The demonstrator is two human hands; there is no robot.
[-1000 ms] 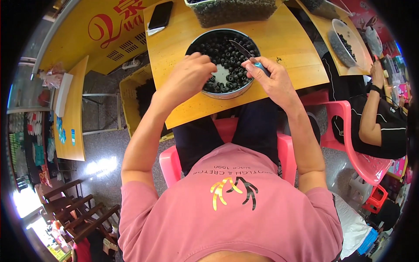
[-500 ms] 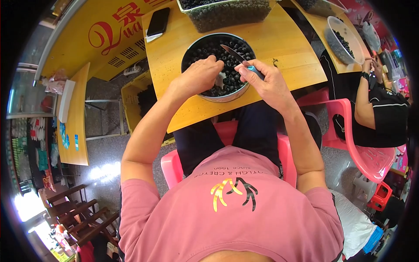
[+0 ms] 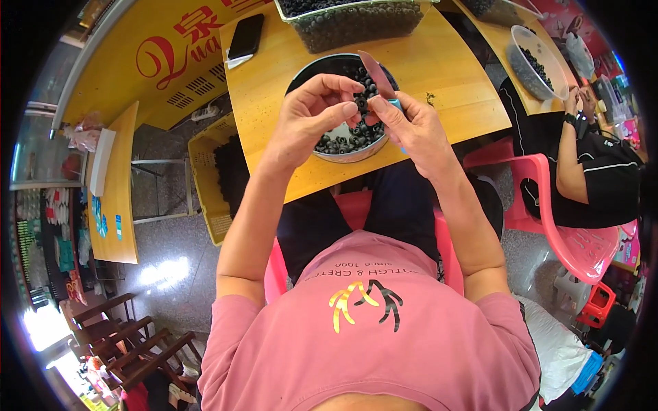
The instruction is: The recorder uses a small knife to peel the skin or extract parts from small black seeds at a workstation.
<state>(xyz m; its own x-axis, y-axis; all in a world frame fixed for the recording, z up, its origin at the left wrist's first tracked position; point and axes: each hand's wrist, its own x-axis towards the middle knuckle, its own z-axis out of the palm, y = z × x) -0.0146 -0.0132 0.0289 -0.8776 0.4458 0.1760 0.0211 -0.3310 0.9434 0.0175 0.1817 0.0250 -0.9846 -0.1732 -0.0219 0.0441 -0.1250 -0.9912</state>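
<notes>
A round metal bowl (image 3: 348, 157) on the wooden table holds many small dark round pieces (image 3: 345, 144), some with ring-like ends; their kind is not clear. Part of the pale bowl bottom shows between them. Above the bowl, my left hand (image 3: 312, 116) is curled, with thumb and fingers closed around one dark round piece (image 3: 361, 103). My right hand (image 3: 417, 130) grips a small knife (image 3: 376, 74) by its blue handle, blade pointing up and away. The right thumb tip lies close to the piece, and I cannot tell whether it touches it.
A clear rectangular tub (image 3: 353, 31) full of similar dark pieces stands behind the bowl. A phone (image 3: 247, 35) lies at the table's far left. At right sit another clear tub (image 3: 541, 65), a pink chair (image 3: 548, 198) and a co-worker (image 3: 582, 151). A yellow crate (image 3: 205, 198) stands left.
My left hand has risen out of the bowl and turned, its fingertips now beside the right thumb. The knife blade has swung more upright. More of the bowl's bottom shows.
</notes>
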